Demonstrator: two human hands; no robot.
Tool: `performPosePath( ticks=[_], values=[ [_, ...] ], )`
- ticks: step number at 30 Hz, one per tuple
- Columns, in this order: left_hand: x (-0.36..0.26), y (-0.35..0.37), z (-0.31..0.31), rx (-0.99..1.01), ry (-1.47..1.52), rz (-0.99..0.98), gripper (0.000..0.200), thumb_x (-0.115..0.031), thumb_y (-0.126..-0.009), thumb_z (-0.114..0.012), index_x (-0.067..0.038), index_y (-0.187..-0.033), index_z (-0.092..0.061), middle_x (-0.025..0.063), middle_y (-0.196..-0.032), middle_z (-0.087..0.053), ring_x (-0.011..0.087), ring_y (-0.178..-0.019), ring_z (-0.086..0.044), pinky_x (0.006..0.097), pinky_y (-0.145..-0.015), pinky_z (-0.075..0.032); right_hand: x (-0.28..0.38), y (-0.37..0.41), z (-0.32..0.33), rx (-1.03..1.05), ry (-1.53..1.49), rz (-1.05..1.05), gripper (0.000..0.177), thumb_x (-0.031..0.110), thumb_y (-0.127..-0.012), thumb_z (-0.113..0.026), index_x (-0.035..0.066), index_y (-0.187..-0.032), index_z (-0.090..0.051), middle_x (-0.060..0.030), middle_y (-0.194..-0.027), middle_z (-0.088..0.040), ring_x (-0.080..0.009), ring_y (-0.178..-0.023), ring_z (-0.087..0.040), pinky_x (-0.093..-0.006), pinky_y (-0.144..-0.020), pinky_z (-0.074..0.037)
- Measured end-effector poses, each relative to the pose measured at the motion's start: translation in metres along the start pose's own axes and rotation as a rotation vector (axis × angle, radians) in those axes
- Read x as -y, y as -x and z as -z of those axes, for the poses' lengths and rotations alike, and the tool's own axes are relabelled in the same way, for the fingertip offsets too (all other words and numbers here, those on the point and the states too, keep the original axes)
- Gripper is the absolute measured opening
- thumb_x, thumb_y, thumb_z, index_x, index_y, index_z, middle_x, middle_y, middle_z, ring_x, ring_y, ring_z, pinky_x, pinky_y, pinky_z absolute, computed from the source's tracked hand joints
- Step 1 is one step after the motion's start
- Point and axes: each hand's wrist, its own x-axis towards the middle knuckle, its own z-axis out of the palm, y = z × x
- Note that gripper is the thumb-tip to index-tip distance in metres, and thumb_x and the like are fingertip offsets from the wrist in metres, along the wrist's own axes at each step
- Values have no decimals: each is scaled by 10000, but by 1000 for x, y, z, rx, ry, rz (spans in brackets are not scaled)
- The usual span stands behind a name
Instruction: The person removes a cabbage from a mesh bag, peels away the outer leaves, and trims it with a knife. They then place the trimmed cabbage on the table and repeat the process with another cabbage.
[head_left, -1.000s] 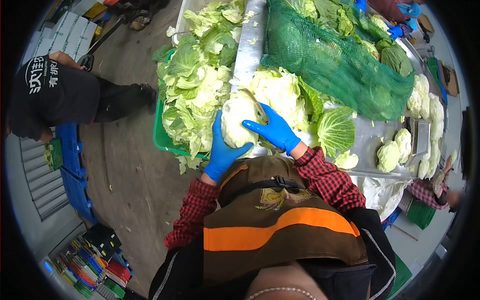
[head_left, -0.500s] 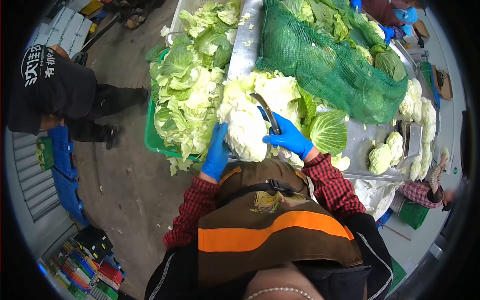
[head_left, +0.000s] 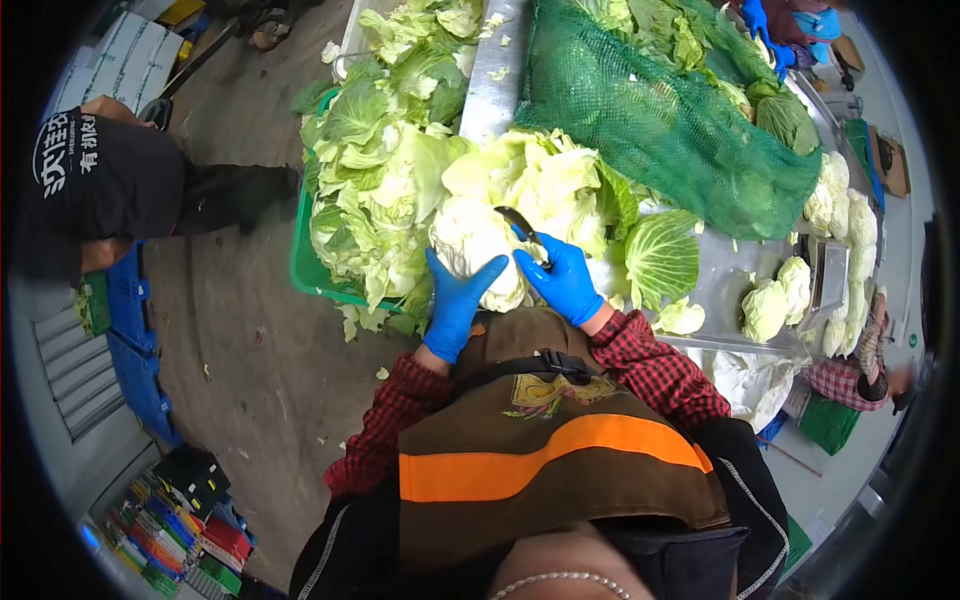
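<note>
A pale, trimmed cabbage (head_left: 468,240) sits between my two blue-gloved hands, close to my apron. My left hand (head_left: 457,300) has its fingers spread against the cabbage's near left side. A curved knife (head_left: 522,224) is in my right hand (head_left: 566,280), whose fingers close on its handle at the cabbage's right side. Loose pale leaves (head_left: 548,180) lie just beyond the cabbage. On the left, a green crate (head_left: 306,262) is heaped with leaves (head_left: 365,200). A green outer leaf (head_left: 662,260) lies right of my right hand.
A green mesh sack (head_left: 660,130) of cabbages lies across the metal table (head_left: 700,310). Trimmed cabbages (head_left: 765,308) and a scale (head_left: 830,280) are at the right. A person in black (head_left: 110,190) stands at the left; another person's blue gloves (head_left: 770,40) show at upper right.
The cabbage has turned and shifted slightly in my hands. My left hand has moved right and lower, with its thumb now across the cabbage. The person in black has shifted.
</note>
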Motion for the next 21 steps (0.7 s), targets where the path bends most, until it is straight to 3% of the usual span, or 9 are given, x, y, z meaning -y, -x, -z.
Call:
performPosePath(
  ticks=[3, 8, 10, 12, 13, 15, 17, 18, 21],
  values=[
    [-25, 6, 0, 120, 218, 26, 979, -116, -789, -810, 12, -1502, -152, 187, -1386, -449, 250, -1210, -541, 351, -966, -512, -3, -7, -8, -46, -105, 43, 299, 234, -858, -735, 42, -1083, -689, -143, -764, -663, -161, -557, -596, -304, -548, -489],
    [-37, 14, 22, 33, 237, 108, 793, -151, -850, -730, -21, -1465, -247, 158, -1330, -508, 241, -1150, -591, 346, -903, -551, -38, -20, -4, -82, 39, -117, 255, 260, -883, -706, 22, -969, -678, -141, -696, -595, -140, -571, -581, -292, -548, -462],
    [-29, 13, 36, -88, 256, 201, 684, -221, -893, -657, -51, -1459, -312, 149, -1330, -523, 267, -1177, -581, 379, -889, -551, -63, -17, -7, -224, -144, -161, 265, 255, -892, -703, 20, -1009, -667, -101, -693, -620, -125, -571, -552, -295, -546, -450],
    [-11, 0, 60, -58, 395, 150, 663, -220, -894, -653, -58, -1456, -340, 144, -1330, -530, 273, -1177, -581, 393, -877, -553, -89, -18, -3, -397, -232, -169, 311, 251, -889, -718, 6, -1070, -659, -82, -774, -687, -135, -579, -566, -284, -556, -462],
    [-8, -6, 70, -17, 536, 102, 643, -220, -895, -649, -64, -1453, -369, 139, -1329, -536, 279, -1178, -581, 408, -865, -555, -110, -14, 8, -358, -20, -236, 508, 292, -847, -764, 13, -1237, -598, -144, -965, -697, -176, -766, -653, -311, -660, -513],
    [-13, -13, 79, -31, 488, 119, 628, -213, -902, -649, -67, -1450, -379, 140, -1340, -534, 280, -1195, -573, 418, -901, -543, -110, -9, 8, -352, 236, 62, 829, 347, -764, -818, 39, -1425, -423, -204, -1189, -602, -271, -952, -648, -385, -781, -529],
    [-16, -15, 93, -74, 390, 182, 598, -200, -916, -647, -71, -1446, -400, 141, -1360, -529, 283, -1228, -559, 439, -973, -519, -86, -11, -4, -255, 307, -54, 948, 374, -729, -829, 48, -1469, -336, -219, -1251, -541, -321, -1018, -619, -416, -827, -520],
    [-13, -21, 106, 29, 552, 209, 594, -192, -928, -639, -74, -1454, -388, 143, -1394, -507, 297, -1263, -534, 461, -1017, -496, -75, -14, -11, -153, 381, -160, 1068, 401, -693, -841, 58, -1513, -250, -235, -1313, -481, -370, -1084, -590, -448, -872, -511],
    [7, -24, 122, 28, 565, 112, 655, -251, -932, -629, -51, -1484, -340, 160, -1451, -467, 329, -1295, -504, 529, -1053, -449, -71, -46, -35, -129, 375, -260, 1102, 416, -650, -859, 66, -1502, -254, -238, -1320, -478, -403, -1141, -562, -455, -919, -502]
  ],
)
